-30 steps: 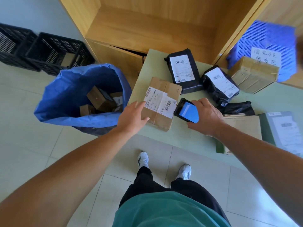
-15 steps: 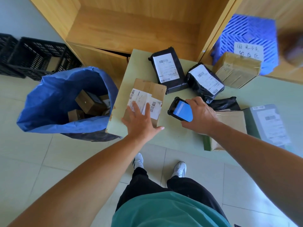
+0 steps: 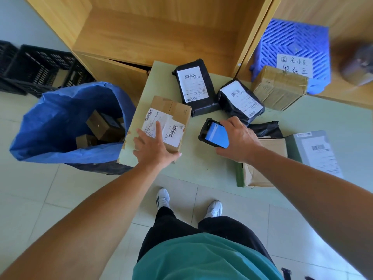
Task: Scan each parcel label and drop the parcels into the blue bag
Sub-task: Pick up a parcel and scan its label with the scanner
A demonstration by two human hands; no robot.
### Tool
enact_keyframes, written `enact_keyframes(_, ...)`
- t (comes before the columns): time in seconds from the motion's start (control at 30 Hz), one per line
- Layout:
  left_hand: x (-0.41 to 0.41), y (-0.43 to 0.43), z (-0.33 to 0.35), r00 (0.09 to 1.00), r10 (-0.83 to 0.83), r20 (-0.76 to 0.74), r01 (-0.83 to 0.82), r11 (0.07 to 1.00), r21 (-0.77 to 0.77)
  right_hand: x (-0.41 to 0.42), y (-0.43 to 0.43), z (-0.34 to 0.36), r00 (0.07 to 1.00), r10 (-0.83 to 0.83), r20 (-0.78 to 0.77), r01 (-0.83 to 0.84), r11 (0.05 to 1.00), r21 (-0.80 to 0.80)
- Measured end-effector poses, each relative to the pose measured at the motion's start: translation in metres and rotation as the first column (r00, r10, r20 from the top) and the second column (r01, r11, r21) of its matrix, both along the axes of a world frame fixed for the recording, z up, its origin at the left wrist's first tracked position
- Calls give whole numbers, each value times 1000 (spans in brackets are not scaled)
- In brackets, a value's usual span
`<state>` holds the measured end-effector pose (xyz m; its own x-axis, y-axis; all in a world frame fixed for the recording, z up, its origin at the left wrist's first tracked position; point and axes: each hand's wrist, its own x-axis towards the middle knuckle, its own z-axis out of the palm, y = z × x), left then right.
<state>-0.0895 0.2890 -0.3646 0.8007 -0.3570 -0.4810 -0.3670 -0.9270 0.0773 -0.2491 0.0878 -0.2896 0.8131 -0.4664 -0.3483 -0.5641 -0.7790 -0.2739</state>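
A brown cardboard parcel point(image 3: 177, 112) with white barcode labels lies at the left end of the pale green table point(image 3: 201, 168). My left hand point(image 3: 155, 148) rests flat on its near end, fingers straight and spread over the label. My right hand point(image 3: 238, 140) grips a black handheld scanner point(image 3: 215, 135) with a lit blue screen, held just right of that parcel. The open blue bag point(image 3: 60, 122) stands on the floor left of the table, with several brown boxes inside.
Two black bagged parcels point(image 3: 194, 87) point(image 3: 240, 101) with labels lie behind. A taped brown box point(image 3: 279, 87), a grey parcel point(image 3: 316, 150) and a carton point(image 3: 262, 162) sit right. Black crates point(image 3: 38, 67) stand far left, a blue basket point(image 3: 292, 45) on the wooden shelf.
My left hand slid from the parcel's left edge onto its top and now lies flat on the label. The scanner hand stayed beside the parcel.
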Motion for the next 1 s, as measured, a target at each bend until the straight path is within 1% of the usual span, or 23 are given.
enact_keyframes(0.1, 3, 2, 5, 999, -29, 33, 29, 1000, 6, 4, 2, 3, 1000, 14, -2, -14, 1000, -2)
enact_keyframes(0.23, 20, 9, 19, 990, -82, 116, 86, 996, -26, 16, 6, 9, 1000, 28, 4, -28, 999, 29)
enact_keyframes(0.3, 31, 16, 27, 986, -73, 148, 83, 995, -63, 26, 10, 10, 999, 45, 7, -45, 998, 37)
enact_keyframes(0.4, 56, 30, 43, 977, -67, 205, 89, 991, -99, 50, 20, 18, 997, 72, 10, -72, 997, 9)
enact_keyframes(0.5, 80, 50, 60, 969, -66, 239, 91, 991, -96, 79, 37, 26, 994, 106, 3, -106, 994, -19)
enact_keyframes(0.67, 122, 98, 79, 963, 4, 270, 20, 996, -88, 132, 77, 38, 989, 138, 56, -136, 990, -32)
enact_keyframes(0.83, 167, 156, 91, 957, 63, 285, -42, 996, -79, 186, 126, 43, 969, 216, 117, -210, 976, -65)
enact_keyframes(0.93, 194, 187, 93, 965, 135, 226, -124, 990, -63, 213, 154, 49, 957, 262, 127, -254, 964, -75)
enact_keyframes(1.0, 209, 205, 90, 963, 147, 225, -148, 989, -15, 229, 169, 54, 949, 288, 131, -279, 957, -81)
